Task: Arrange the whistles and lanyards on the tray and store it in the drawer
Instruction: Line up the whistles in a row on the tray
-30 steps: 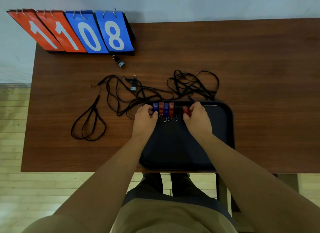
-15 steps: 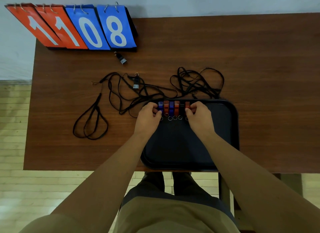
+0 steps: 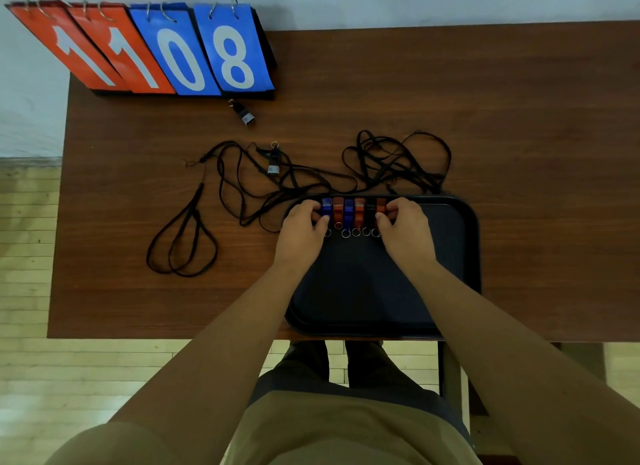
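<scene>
A black tray [image 3: 460, 256] lies on the brown table at its near edge. Along the tray's far rim stands a row of several whistles [image 3: 349, 211], blue, red and one black, with key rings toward me. My left hand [image 3: 301, 232] pinches the blue whistle [image 3: 326, 208] at the row's left end. My right hand [image 3: 405, 229] pinches the red whistle [image 3: 381, 206] at the right end. Black lanyards [image 3: 394, 163] lie tangled beyond the tray, with a looped one [image 3: 183, 243] further left. Two more black whistles [image 3: 273, 159] [image 3: 245, 113] lie among and beyond the cords.
A flip scoreboard [image 3: 156, 49] reading 1108 stands at the table's far left corner [image 3: 104, 153], against a pale wall. Tiled floor lies to the left and below the table's near edge. My legs are under the table.
My two hands have drawn closer together, squeezing the row of whistles tighter; the red whistle at the right end now stands in line with the others. The view shifted slightly.
</scene>
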{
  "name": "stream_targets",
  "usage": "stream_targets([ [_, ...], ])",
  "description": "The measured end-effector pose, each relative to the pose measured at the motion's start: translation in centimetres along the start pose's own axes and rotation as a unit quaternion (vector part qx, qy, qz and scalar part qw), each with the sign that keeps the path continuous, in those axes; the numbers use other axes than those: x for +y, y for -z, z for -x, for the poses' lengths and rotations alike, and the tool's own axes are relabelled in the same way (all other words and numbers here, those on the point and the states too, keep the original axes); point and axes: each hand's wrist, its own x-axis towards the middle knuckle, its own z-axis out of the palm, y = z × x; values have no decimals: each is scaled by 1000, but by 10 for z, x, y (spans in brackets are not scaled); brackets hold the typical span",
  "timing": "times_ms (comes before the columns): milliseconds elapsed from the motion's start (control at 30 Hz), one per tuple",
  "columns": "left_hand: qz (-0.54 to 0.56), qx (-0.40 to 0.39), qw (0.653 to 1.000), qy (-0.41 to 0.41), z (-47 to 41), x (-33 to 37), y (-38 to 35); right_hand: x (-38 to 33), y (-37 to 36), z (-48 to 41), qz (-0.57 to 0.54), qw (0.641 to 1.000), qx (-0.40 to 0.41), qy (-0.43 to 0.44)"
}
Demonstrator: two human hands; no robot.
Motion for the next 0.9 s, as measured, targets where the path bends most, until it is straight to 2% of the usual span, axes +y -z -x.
stream_targets([
  [167, 10, 5, 1000, -7, 6, 5, 16, -7, 12, 5, 32, 999, 22, 19],
  [333, 6, 52, 998, -16, -5, -2, 56, -42, 22, -11, 27, 996, 13, 79],
  [533, -28, 115, 993, 22, -58, -15, 86, -102, 6, -36, 37, 989, -16, 139],
  [633, -53, 88, 994, 47, -84, -17, 82, -121, -5, -45, 52, 987, -29, 151],
  [767, -105, 65, 992, -12, -91, -31, 78, -139, -16, -58, 80, 981, -44, 171],
  [900, -46, 64, 996, -51, -76, -52, 95, -171, -33, -81, 98, 976, -67, 184],
])
